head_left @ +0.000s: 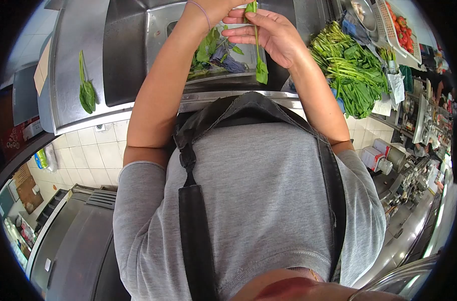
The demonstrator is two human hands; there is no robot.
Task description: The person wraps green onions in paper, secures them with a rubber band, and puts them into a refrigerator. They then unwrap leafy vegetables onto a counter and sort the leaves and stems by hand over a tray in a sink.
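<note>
Leafy green stem [257, 42]: on my head feed it hangs over the near part of the sink [122, 60], leaf end toward the wearer. The right hand [274, 37] pinches it between thumb and forefinger, the other fingers loosely spread. The left hand [222, 7] is beside its upper end but cut by the frame edge, so I can't tell its grip.

The sink is dark metal; inside I make out a pale-rimmed container [149, 42] with green and purple leaves [213, 52]. To the left runs a brushed steel counter [70, 40], a single leafy sprig [87, 95] lying on it. On the right I see a big heap of greens [356, 75], and past it a metal bowl [370, 20] and a white basket [389, 30] of red produce [401, 32].

Below the counter I get pale square tiles [85, 155] and, lower left, a grey appliance [78, 241]. Far right, my lens bends crowded shelving [419, 120] into a curve.
</note>
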